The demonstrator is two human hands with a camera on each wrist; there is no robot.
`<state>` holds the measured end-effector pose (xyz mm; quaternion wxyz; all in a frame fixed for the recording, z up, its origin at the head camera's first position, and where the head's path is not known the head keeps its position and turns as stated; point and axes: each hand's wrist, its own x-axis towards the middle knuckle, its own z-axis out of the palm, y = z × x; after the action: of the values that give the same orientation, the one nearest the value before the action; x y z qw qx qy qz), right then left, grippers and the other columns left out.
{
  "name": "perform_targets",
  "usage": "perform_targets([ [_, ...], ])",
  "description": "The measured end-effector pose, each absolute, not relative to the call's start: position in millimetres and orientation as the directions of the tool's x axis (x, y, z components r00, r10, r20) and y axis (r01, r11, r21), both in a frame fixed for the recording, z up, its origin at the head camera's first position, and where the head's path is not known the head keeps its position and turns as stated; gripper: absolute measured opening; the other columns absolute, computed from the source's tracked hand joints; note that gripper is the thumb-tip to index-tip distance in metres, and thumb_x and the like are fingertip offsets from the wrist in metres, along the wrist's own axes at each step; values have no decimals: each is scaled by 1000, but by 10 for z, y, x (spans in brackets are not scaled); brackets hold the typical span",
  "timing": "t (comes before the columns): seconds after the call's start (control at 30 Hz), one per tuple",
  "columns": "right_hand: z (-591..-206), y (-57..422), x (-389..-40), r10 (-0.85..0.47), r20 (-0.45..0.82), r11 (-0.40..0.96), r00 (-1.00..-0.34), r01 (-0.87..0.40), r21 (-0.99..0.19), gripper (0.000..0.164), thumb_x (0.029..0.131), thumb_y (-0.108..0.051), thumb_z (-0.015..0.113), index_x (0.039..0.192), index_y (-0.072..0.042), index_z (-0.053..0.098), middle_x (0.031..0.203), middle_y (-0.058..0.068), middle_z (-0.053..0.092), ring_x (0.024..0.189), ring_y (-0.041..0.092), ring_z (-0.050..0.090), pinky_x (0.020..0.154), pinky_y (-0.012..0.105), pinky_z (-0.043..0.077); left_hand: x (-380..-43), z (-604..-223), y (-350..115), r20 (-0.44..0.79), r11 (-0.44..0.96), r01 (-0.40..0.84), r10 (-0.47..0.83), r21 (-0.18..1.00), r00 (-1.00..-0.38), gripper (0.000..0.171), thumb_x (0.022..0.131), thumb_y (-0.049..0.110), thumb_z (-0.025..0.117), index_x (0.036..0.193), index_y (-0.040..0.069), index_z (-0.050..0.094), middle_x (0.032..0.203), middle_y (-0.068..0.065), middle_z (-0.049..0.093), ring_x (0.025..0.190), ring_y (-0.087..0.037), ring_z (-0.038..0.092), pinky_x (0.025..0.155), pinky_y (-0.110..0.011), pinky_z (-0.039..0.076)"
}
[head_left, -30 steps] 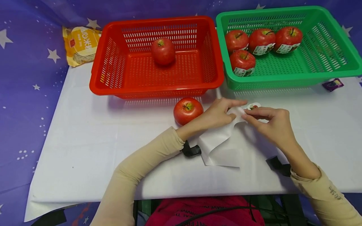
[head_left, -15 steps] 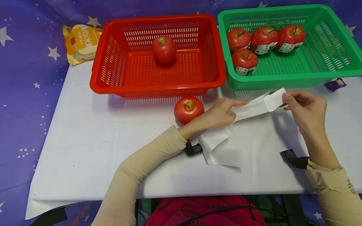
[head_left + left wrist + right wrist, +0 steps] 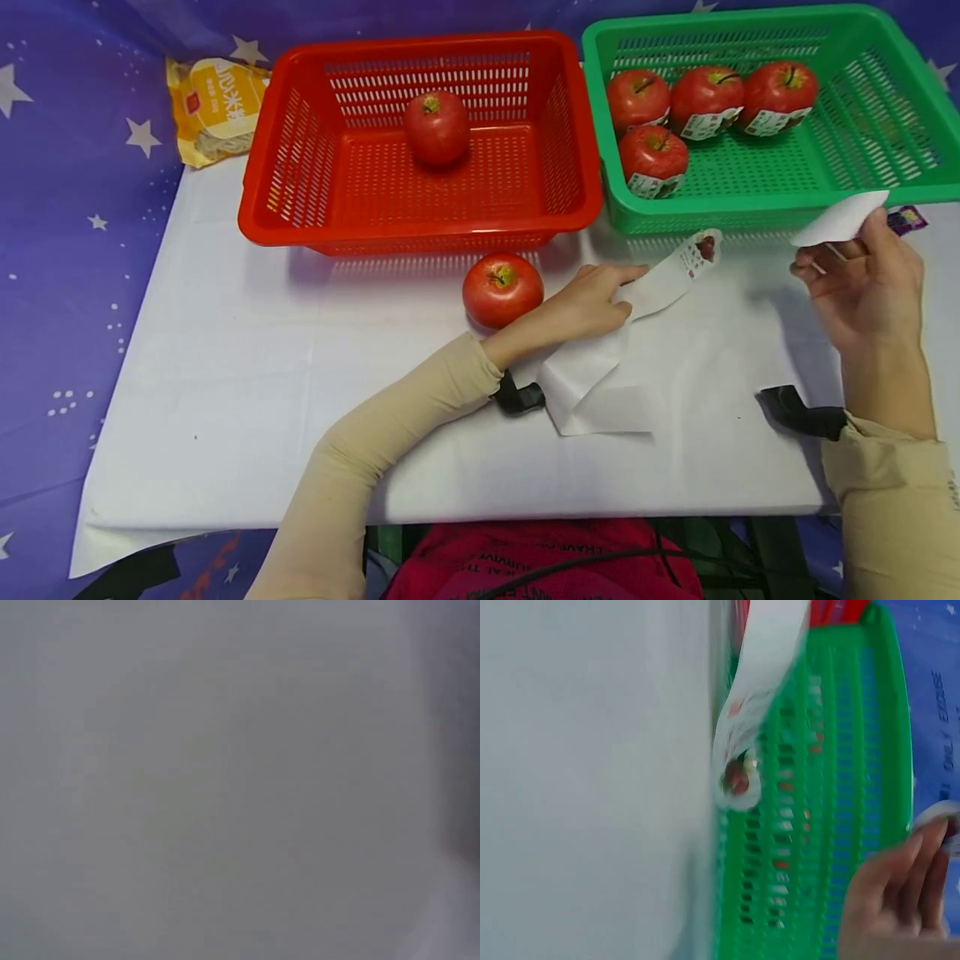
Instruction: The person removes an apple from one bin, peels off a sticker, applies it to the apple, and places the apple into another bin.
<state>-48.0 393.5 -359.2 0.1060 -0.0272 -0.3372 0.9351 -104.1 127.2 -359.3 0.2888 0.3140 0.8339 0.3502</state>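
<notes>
A white strip of sticker labels (image 3: 663, 287) trails over the table, its printed end tilted up toward the green basket. My left hand (image 3: 592, 302) rests on the strip, index finger straight and thumb spread apart from it; the other fingers are hard to see. At the right, in the air before the green basket, my right hand (image 3: 870, 279) pinches a peeled label sticker (image 3: 842, 218) by its edge. Beside my left wrist sits a red apple (image 3: 502, 290) with no label showing. The left wrist view is a grey blur; the right wrist view shows the strip's printed tip (image 3: 736, 780).
A red basket (image 3: 420, 236) holds one apple (image 3: 437, 127). Next to it, a green basket (image 3: 780, 208) contains several labelled apples (image 3: 706, 101). A yellow food packet (image 3: 217, 110) lies at the back left, a small purple wrapper (image 3: 907, 219) at the right.
My right hand has pulled a sticker off the strip and carried it right and up. The strip's end, stretched out half a second ago, is loose. My left hand has stayed in place.
</notes>
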Motion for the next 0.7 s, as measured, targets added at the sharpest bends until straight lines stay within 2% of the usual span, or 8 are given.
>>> perform_targets([
  [0.07, -3655, 3884, -486, -101, 136, -789, -985, -4, -615, 50, 105, -28, 33, 128, 14, 48, 111, 33, 63, 86, 42, 67, 72, 44, 56, -1043, -3598, 1283, -252, 552, 332, 731, 765, -635, 53, 94, 8, 51, 146, 11, 41, 146, -2, 48, 130, -14, 48, 103, -19, 38],
  [0.13, -3703, 3775, -517, -386, 205, -699, -899, 140, -701, 66, 105, -43, 24, 140, 10, 37, 130, 32, 52, 100, 44, 64, 82, 46, 54, -1045, -3606, 1301, -250, 549, 334, 734, 766, -632, 52, 95, 10, 53, 146, 12, 42, 143, -3, 51, 130, -14, 49, 106, -21, 37],
  [0.2, -3706, 3644, -565, -558, 191, -521, -807, 162, -838, 76, 102, -53, 16, 147, 7, 28, 142, 25, 45, 102, 41, 65, 80, 45, 54, -1048, -3619, 1317, -255, 551, 322, 728, 770, -637, 52, 95, 12, 54, 146, 12, 42, 141, -3, 54, 129, -12, 51, 107, -21, 37],
  [0.27, -3684, 3523, -616, -616, 119, -335, -778, 123, -934, 79, 99, -60, 15, 150, 0, 24, 146, 16, 43, 96, 35, 69, 71, 41, 55, -1058, -3647, 1319, -259, 551, 306, 722, 776, -642, 51, 95, 13, 56, 144, 12, 43, 135, -3, 59, 126, -11, 54, 108, -23, 35],
  [0.33, -3674, 3459, -659, -610, 5, -146, -792, 106, -984, 81, 97, -64, 15, 151, -5, 26, 143, 8, 47, 87, 29, 71, 62, 39, 56, -1066, -3680, 1313, -259, 552, 291, 712, 782, -653, 50, 94, 16, 60, 142, 14, 46, 130, -3, 63, 125, -11, 54, 108, -24, 33],
  [0.53, -3647, 3467, -713, -395, -162, 192, -904, 91, -977, 76, 99, -61, 22, 132, 3, 46, 99, 6, 69, 82, 18, 72, 76, 25, 57, -1045, -3720, 1257, -259, 530, 297, 738, 794, -624, 61, 82, 25, 77, 135, 15, 50, 106, -1, 72, 98, -7, 61, 104, -23, 32],
  [0.6, -3582, 3516, -731, -252, -205, 419, -946, 84, -904, 71, 100, -58, 25, 121, 4, 53, 82, 3, 70, 74, 13, 70, 73, 18, 53, -1014, -3708, 1201, -276, 529, 300, 753, 794, -597, 57, 80, 24, 79, 131, 14, 55, 94, 1, 72, 89, -6, 61, 98, -20, 37],
  [0.7, -3500, 3690, -794, -91, -306, 742, -948, 141, -655, 68, 102, -52, 21, 124, 5, 52, 74, 5, 71, 81, 26, 69, 80, 33, 49, -954, -3677, 1098, -304, 532, 315, 776, 786, -552, 43, 81, 22, 77, 121, 13, 64, 80, 4, 69, 82, -4, 60, 88, -16, 40],
])
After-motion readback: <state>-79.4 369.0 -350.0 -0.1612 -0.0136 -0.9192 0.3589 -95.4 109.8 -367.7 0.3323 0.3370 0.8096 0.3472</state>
